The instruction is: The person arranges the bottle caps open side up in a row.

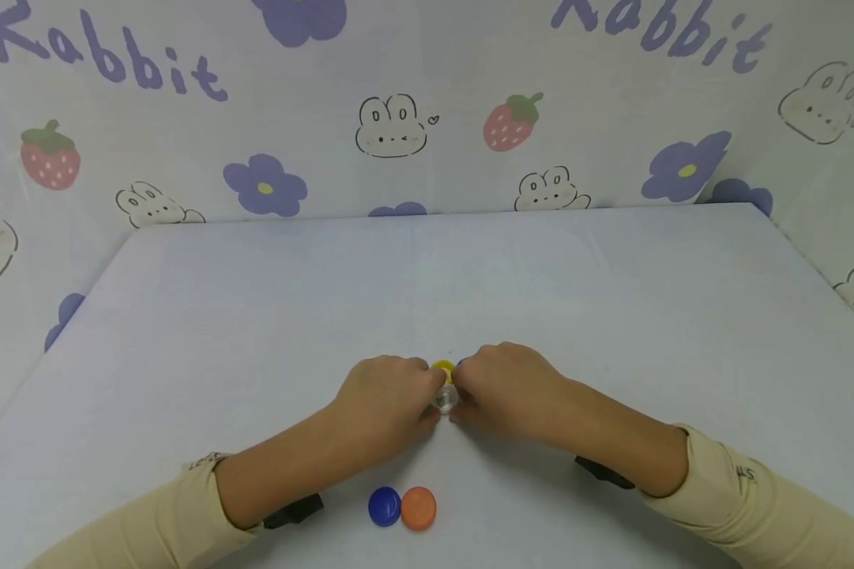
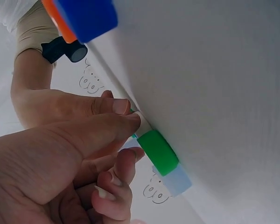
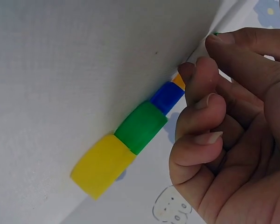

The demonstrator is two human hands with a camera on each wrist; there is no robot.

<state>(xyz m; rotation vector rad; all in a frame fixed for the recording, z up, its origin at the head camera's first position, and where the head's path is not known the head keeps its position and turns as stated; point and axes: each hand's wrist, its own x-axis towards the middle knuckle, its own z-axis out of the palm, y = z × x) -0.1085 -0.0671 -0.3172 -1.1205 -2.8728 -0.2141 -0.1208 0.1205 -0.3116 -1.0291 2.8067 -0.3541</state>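
A clear bottle cap [image 1: 445, 399] sits between my two hands on the white table. My left hand [image 1: 389, 399] holds it from the left, with its thumb against a whitish cap [image 2: 143, 124] in the left wrist view. From the right, my right hand [image 1: 515, 391] meets the same cap, its fingers curled. Just beyond, a yellow bottle cap [image 1: 443, 367] shows between the hands. A green cap [image 2: 157, 152] and a pale blue cap [image 2: 178, 180] stand by my left fingertips. My fingers partly hide the clear cap.
Nearer to me, a dark blue cap [image 1: 385, 506] and an orange cap [image 1: 419, 508] lie side by side. In the right wrist view, yellow [image 3: 102, 166], green [image 3: 141, 127] and blue [image 3: 167, 98] caps line up, with an orange one [image 3: 178, 81] partly hidden. A patterned cloth [image 1: 441, 71] hangs behind.
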